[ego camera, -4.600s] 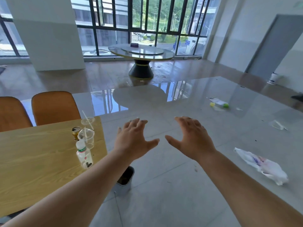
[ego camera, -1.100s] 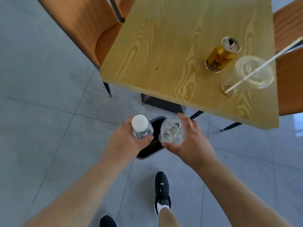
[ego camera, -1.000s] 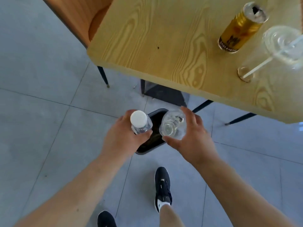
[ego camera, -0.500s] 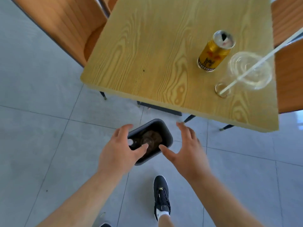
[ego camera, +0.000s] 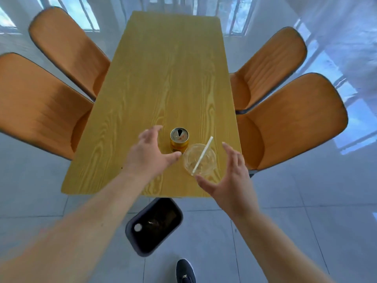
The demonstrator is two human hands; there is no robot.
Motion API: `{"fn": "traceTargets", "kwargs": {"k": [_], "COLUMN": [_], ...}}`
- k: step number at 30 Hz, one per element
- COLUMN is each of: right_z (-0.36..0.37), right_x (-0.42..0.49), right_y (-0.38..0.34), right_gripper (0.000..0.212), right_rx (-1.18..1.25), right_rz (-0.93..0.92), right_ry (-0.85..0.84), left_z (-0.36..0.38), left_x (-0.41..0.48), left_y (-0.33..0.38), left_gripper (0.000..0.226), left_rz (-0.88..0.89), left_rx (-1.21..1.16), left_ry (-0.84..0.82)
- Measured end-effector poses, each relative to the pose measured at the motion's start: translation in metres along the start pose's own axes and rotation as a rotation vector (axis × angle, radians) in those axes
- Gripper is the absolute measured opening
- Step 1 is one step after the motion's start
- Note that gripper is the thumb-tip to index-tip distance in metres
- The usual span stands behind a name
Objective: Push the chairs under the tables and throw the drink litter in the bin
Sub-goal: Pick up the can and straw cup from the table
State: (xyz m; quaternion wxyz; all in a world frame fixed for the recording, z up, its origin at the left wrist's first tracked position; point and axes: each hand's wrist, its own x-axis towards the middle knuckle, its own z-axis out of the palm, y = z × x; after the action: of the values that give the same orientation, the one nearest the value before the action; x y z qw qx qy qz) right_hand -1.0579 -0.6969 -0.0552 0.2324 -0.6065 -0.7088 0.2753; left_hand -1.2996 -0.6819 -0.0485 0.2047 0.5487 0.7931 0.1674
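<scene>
Over the table (ego camera: 163,78), both hands (left hand (ego camera: 146,154), right hand (ego camera: 230,180)) spread empty beside can (ego camera: 179,139) and cup (ego camera: 200,160).

No readable text anywhere.
The gold can (ego camera: 179,139) on the surface (ego camera: 163,78) carries dark print low on its side, too blurred to read; the shoe (ego camera: 185,271) below it shows only a tiny unreadable mark.

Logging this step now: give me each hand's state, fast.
Left hand: open, empty, fingers spread beside the gold can.
Right hand: open, empty, fingers spread next to the clear cup.
</scene>
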Motion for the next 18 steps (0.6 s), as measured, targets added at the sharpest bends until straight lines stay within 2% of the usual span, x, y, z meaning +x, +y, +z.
{"fn": "traceTargets", "kwargs": {"k": [4,7,12,18], "right_z": [0.017,0.031,0.045,0.054], "right_x": [0.032,0.047,0.059,0.038], "right_y": [0.018,0.024,0.026,0.014], "right_gripper": [0.126,0.129,0.117,0.108], "right_rx": [-0.026,-0.023,-0.062,-0.051], "right_rz": [-0.022,-0.013,-0.042,-0.010], "right_ry": [-0.163,-0.221,-0.228,-0.235], "left_z": [0.027,0.045,0.055,0.040], "left_x": [0.049,0.067,0.073,0.023], "left_y": [0.012,0.010,0.002,-0.041], "left_gripper": [0.109,0.106,0.076,0.069], "left_rz": [-0.012,0.018,0.066,0.032], "left_rx": [0.053,0.040,-0.025,-0.047], "left_ry": [-0.052,-0.125,-0.174,-0.176]}}
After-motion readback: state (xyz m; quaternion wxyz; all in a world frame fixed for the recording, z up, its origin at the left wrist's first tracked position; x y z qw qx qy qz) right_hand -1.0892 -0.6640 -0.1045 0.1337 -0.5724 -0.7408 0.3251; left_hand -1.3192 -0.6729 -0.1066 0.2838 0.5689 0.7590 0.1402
